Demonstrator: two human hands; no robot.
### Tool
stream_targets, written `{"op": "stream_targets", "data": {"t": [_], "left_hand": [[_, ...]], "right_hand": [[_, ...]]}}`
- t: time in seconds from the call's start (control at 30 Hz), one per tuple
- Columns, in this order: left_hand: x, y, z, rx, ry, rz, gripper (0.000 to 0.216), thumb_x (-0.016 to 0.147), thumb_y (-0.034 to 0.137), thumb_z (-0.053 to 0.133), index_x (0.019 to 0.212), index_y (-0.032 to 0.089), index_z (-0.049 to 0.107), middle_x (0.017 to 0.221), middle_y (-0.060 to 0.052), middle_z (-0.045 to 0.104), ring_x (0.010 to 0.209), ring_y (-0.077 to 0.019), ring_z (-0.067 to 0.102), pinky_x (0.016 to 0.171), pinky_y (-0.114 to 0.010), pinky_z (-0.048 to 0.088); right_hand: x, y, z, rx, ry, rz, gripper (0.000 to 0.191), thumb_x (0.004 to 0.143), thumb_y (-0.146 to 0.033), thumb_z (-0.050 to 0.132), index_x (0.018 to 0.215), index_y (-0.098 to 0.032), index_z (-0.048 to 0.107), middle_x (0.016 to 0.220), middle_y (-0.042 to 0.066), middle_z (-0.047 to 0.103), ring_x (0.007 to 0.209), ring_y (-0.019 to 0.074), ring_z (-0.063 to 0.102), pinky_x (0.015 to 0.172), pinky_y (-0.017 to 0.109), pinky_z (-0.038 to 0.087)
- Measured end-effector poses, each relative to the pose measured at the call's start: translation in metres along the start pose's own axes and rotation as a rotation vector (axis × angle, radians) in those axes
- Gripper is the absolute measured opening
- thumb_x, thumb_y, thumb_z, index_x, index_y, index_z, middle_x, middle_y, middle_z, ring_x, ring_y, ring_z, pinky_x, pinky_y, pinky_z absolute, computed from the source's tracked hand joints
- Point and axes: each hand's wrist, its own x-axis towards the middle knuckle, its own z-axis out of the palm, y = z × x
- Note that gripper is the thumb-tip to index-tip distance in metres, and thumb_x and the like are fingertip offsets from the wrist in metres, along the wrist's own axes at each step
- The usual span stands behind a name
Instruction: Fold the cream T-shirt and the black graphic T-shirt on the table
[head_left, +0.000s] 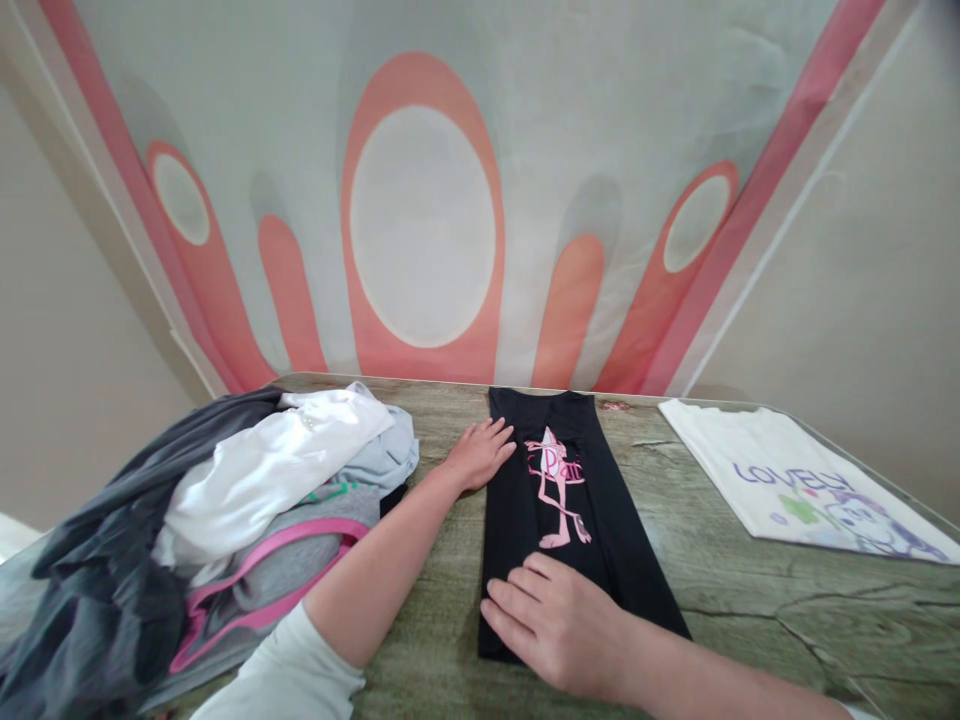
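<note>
A black shirt [630,560] with a pink cartoon figure and pink lettering lies folded into a long narrow shape on the wooden table. My left hand [482,455] rests flat at its upper left edge, the fingers slightly spread and touching the fabric. Lower down, my right hand [559,625] lies across the shirt with its fingers pointing left, loosely bent and a little apart. Its thumb is hidden, and no cloth shows gripped in it.
A loose heap of clothes on the left includes a white garment [277,465], a dark grey one [112,570] and a grey one with pink trim [300,570]. To the right lies a folded white shirt [787,490] lettered "LOVELY". Behind the table [720,590] hangs a patterned backdrop [525,90].
</note>
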Motion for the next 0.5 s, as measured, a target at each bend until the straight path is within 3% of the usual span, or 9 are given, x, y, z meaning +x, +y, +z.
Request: {"op": "stream_targets", "data": {"t": [0.13, 0.23, 0.43, 0.5], "left_hand": [[0.0, 0.0, 0.0, 0.001, -0.002, 0.001, 0.054, 0.091, 0.051, 0.01, 0.135, 0.025, 0.03, 0.143, -0.003, 0.024, 0.131, -0.021, 0.018, 0.104, -0.04, 0.013], [0.0, 0.0, 0.0, 0.007, -0.002, -0.001, 0.055, 0.091, 0.051, 0.01, 0.135, 0.025, 0.031, 0.143, -0.003, 0.023, 0.131, -0.021, 0.018, 0.104, -0.04, 0.013], [0.0, 0.001, -0.001, 0.021, -0.012, -0.002, 0.054, 0.091, 0.051, 0.009, 0.135, 0.025, 0.03, 0.144, -0.003, 0.023, 0.13, -0.0209, 0.019, 0.104, -0.039, 0.013], [0.0, 0.001, -0.001, 0.022, -0.006, 0.002, 0.054, 0.091, 0.05, 0.01, 0.135, 0.025, 0.031, 0.143, -0.003, 0.024, 0.13, -0.0211, 0.019, 0.104, -0.039, 0.014]], "right_hand": [[-0.002, -0.004, -0.002, -0.014, -0.051, 0.002, 0.018, 0.084, -0.013, 0.041, 0.08, -0.014, 0.059, 0.071, 0.006, 0.059, 0.065, 0.0159, 0.049, 0.059, 0.033, 0.033], [0.0, -0.006, -0.005, -0.025, -0.086, 0.029, 0.017, 0.084, -0.012, 0.041, 0.078, -0.015, 0.058, 0.072, 0.006, 0.058, 0.065, 0.0162, 0.049, 0.061, 0.033, 0.033], [0.009, -0.015, -0.006, -0.051, -0.096, 0.101, 0.026, 0.084, -0.015, 0.039, 0.106, -0.009, 0.052, 0.097, 0.012, 0.06, 0.076, 0.0186, 0.052, 0.065, 0.033, 0.035], [0.01, -0.018, -0.004, -0.058, -0.09, 0.076, 0.028, 0.083, -0.015, 0.04, 0.108, -0.007, 0.052, 0.098, 0.014, 0.06, 0.076, 0.0195, 0.053, 0.064, 0.034, 0.035]]}}
